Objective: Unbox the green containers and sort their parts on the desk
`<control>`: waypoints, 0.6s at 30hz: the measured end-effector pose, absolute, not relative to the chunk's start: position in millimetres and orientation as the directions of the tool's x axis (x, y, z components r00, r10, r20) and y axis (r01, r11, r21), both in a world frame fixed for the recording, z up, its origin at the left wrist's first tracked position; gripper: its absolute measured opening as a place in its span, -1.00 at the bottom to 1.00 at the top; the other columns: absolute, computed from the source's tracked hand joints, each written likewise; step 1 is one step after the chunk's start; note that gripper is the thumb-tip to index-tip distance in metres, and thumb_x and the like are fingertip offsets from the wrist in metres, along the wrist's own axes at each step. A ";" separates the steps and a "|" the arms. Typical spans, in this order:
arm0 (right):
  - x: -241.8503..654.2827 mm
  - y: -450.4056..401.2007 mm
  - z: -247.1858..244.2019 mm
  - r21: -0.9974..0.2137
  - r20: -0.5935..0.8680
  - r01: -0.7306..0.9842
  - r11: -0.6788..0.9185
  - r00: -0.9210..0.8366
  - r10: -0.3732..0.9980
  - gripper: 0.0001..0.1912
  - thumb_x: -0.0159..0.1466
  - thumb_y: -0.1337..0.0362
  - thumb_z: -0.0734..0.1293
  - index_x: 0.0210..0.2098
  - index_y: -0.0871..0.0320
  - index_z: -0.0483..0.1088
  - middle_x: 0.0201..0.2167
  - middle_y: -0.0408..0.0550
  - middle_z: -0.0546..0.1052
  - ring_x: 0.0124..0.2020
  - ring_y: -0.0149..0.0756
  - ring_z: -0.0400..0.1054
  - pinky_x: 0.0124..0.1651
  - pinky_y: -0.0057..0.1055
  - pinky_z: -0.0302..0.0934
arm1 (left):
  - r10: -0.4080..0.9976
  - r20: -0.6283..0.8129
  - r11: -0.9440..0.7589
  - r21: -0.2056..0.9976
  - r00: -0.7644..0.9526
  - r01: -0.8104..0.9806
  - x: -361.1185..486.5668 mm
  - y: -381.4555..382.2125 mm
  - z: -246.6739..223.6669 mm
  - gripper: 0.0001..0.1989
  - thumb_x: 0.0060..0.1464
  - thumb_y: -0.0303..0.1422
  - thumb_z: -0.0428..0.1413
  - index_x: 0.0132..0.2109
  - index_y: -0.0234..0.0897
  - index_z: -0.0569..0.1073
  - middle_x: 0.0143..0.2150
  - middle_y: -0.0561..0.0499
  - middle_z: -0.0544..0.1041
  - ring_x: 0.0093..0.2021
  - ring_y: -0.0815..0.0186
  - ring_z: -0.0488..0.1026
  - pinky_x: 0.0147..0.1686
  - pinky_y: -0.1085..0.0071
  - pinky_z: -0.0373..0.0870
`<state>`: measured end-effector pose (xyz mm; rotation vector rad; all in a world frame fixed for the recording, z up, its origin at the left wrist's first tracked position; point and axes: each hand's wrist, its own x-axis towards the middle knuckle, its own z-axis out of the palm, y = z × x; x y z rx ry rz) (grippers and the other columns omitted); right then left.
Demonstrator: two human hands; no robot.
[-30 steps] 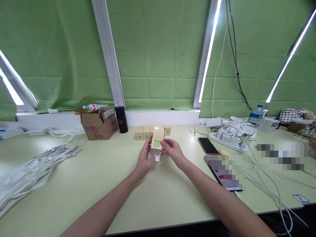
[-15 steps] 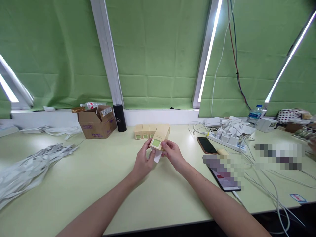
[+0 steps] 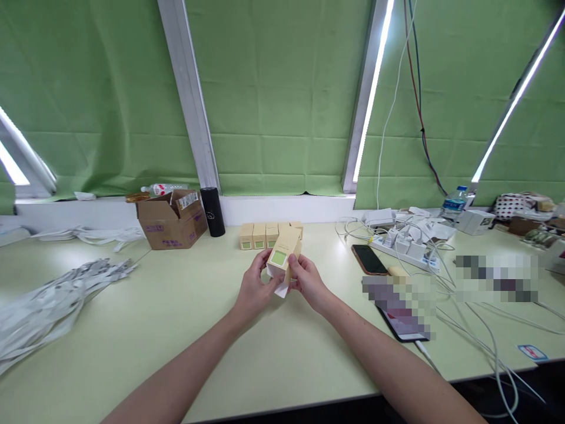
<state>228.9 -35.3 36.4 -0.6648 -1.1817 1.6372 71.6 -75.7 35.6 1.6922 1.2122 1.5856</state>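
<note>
Both hands grip one small tan carton above the pale green table (image 3: 132, 330).

I judge the carton (image 3: 282, 254) is being closed at its near end, where a white flap shows; next comes a careful tuck. My left hand (image 3: 256, 288) and right hand (image 3: 309, 281) curl shut around it. Its long axis tilts up and away from me.

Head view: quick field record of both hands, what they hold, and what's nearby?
left hand: grips small beige carton from its left side
right hand: grips same carton from its right side
carton: tilted, green label facing camera, white paper below it
behind: row of matching cartons
right: black phone, power strip
left: cardboard box
</note>
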 end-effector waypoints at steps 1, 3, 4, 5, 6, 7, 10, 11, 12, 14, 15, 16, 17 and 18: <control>229.3 -34.8 36.4 -0.919 0.091 -0.388 -0.065 -0.371 0.924 -0.22 0.01 -0.36 0.54 -0.07 0.12 0.47 -0.15 0.02 0.64 -0.39 -0.28 0.50 -0.53 -0.43 0.40 | 0.868 0.492 -0.461 0.850 -0.072 0.255 71.7 -76.2 36.1 -0.35 0.07 -0.22 0.38 0.27 -0.13 0.39 0.28 -0.16 0.51 0.26 0.01 0.46 0.21 0.12 0.41; 230.2 -34.1 36.9 -0.917 0.077 -0.391 -0.074 -0.356 0.931 -0.23 0.00 -0.35 0.55 -0.07 0.11 0.48 -0.10 0.04 0.65 -0.32 -0.23 0.54 -0.44 -0.39 0.45 | 0.867 0.496 -0.473 0.849 -0.047 0.237 71.5 -77.4 37.3 -0.33 0.08 -0.19 0.38 0.28 -0.15 0.37 0.28 -0.17 0.50 0.26 0.01 0.46 0.22 0.12 0.41; 230.7 -34.1 37.4 -0.917 0.080 -0.393 -0.070 -0.351 0.933 -0.23 0.01 -0.34 0.55 -0.06 0.11 0.49 -0.08 0.05 0.66 -0.27 -0.21 0.56 -0.39 -0.37 0.47 | 0.863 0.503 -0.486 0.848 -0.037 0.212 71.4 -77.8 37.9 -0.36 0.11 -0.16 0.36 0.28 -0.17 0.37 0.27 -0.19 0.51 0.25 0.02 0.47 0.21 0.13 0.41; 231.0 -34.1 37.9 -0.917 0.089 -0.395 -0.060 -0.349 0.933 -0.24 0.01 -0.32 0.56 -0.05 0.11 0.49 -0.06 0.06 0.66 -0.23 -0.18 0.57 -0.34 -0.36 0.48 | 0.860 0.509 -0.497 0.849 -0.032 0.178 71.1 -78.0 38.6 -0.39 0.16 -0.12 0.32 0.27 -0.20 0.38 0.25 -0.21 0.52 0.23 0.02 0.48 0.20 0.13 0.42; 231.1 -34.3 38.2 -0.917 0.102 -0.395 -0.046 -0.347 0.932 -0.26 0.02 -0.29 0.57 -0.05 0.12 0.49 -0.05 0.07 0.66 -0.20 -0.15 0.58 -0.31 -0.34 0.49 | 0.860 0.510 -0.501 0.853 -0.031 0.142 70.8 -78.0 39.3 -0.43 0.20 -0.09 0.28 0.25 -0.22 0.40 0.23 -0.23 0.53 0.21 0.02 0.50 0.18 0.14 0.43; 231.2 -34.5 38.5 -0.918 0.119 -0.396 -0.031 -0.348 0.930 -0.27 0.02 -0.27 0.58 -0.04 0.12 0.50 -0.03 0.08 0.66 -0.17 -0.13 0.59 -0.28 -0.32 0.50 | 0.863 0.504 -0.498 0.860 -0.038 0.108 70.3 -77.7 39.9 -0.46 0.23 -0.06 0.24 0.23 -0.25 0.42 0.21 -0.24 0.55 0.18 0.03 0.52 0.15 0.15 0.45; 231.0 -34.4 38.2 -0.916 0.172 -0.401 0.027 -0.331 0.928 -0.29 0.00 -0.20 0.62 -0.03 0.13 0.51 -0.01 0.10 0.67 -0.10 -0.06 0.59 -0.17 -0.23 0.52 | 0.889 0.452 -0.449 0.892 -0.077 0.053 68.5 -75.5 41.7 -0.49 0.22 0.00 0.24 0.12 -0.28 0.48 0.09 -0.22 0.62 0.05 0.07 0.58 0.01 0.22 0.50; 231.0 -34.2 37.8 -0.915 0.188 -0.400 0.050 -0.313 0.931 -0.29 -0.01 -0.17 0.63 -0.04 0.13 0.52 -0.01 0.11 0.67 -0.08 -0.05 0.59 -0.13 -0.21 0.52 | 0.896 0.434 -0.432 0.901 -0.094 0.043 67.7 -74.5 42.4 -0.49 0.20 0.01 0.26 0.08 -0.29 0.50 0.04 -0.20 0.64 0.00 0.09 0.59 -0.03 0.24 0.51; 231.0 -33.8 37.5 -0.915 0.200 -0.396 0.072 -0.291 0.936 -0.30 -0.02 -0.15 0.64 -0.04 0.14 0.53 -0.02 0.11 0.68 -0.07 -0.04 0.59 -0.09 -0.19 0.51 | 0.902 0.418 -0.417 0.908 -0.111 0.033 66.9 -73.6 43.1 -0.50 0.17 0.02 0.27 0.04 -0.29 0.52 0.00 -0.18 0.65 -0.04 0.11 0.60 -0.06 0.26 0.51; 231.4 -32.9 37.0 -0.917 0.210 -0.384 0.105 -0.242 0.947 -0.33 -0.04 -0.12 0.65 -0.08 0.16 0.55 -0.04 0.12 0.69 -0.07 -0.03 0.60 -0.05 -0.16 0.51 | 0.908 0.396 -0.399 0.917 -0.138 0.005 65.2 -71.9 44.8 -0.50 0.12 0.04 0.31 -0.04 -0.30 0.55 -0.06 -0.16 0.67 -0.09 0.13 0.60 -0.07 0.28 0.51; 231.8 -32.6 36.9 -0.918 0.215 -0.378 0.119 -0.223 0.951 -0.35 -0.04 -0.10 0.66 -0.10 0.16 0.56 -0.05 0.12 0.69 -0.08 -0.03 0.60 -0.05 -0.16 0.51 | 0.910 0.388 -0.393 0.919 -0.148 -0.010 64.4 -71.2 45.7 -0.50 0.09 0.04 0.33 -0.08 -0.30 0.55 -0.08 -0.15 0.67 -0.11 0.14 0.60 -0.08 0.28 0.51; 232.1 -32.3 36.8 -0.919 0.220 -0.372 0.131 -0.207 0.953 -0.37 -0.05 -0.09 0.65 -0.12 0.17 0.57 -0.07 0.12 0.70 -0.10 -0.03 0.60 -0.05 -0.15 0.51 | 0.911 0.381 -0.389 0.921 -0.157 -0.022 63.7 -70.7 46.5 -0.50 0.07 0.04 0.34 -0.11 -0.30 0.56 -0.10 -0.15 0.67 -0.13 0.15 0.60 -0.09 0.29 0.51; 232.5 -32.1 36.9 -0.920 0.223 -0.367 0.139 -0.197 0.955 -0.39 -0.05 -0.08 0.65 -0.14 0.17 0.58 -0.09 0.11 0.70 -0.12 -0.02 0.61 -0.06 -0.15 0.51 | 0.913 0.374 -0.383 0.923 -0.162 -0.029 63.1 -70.3 47.1 -0.51 0.05 0.04 0.36 -0.13 -0.30 0.56 -0.13 -0.14 0.67 -0.15 0.16 0.60 -0.10 0.29 0.51; 232.9 -32.2 37.0 -0.920 0.225 -0.364 0.144 -0.190 0.956 -0.41 -0.05 -0.08 0.65 -0.16 0.17 0.59 -0.11 0.11 0.71 -0.14 -0.02 0.61 -0.07 -0.15 0.51 | 0.915 0.368 -0.378 0.925 -0.166 -0.031 62.7 -70.2 47.6 -0.52 0.03 0.04 0.37 -0.15 -0.30 0.57 -0.15 -0.12 0.67 -0.18 0.17 0.60 -0.13 0.30 0.51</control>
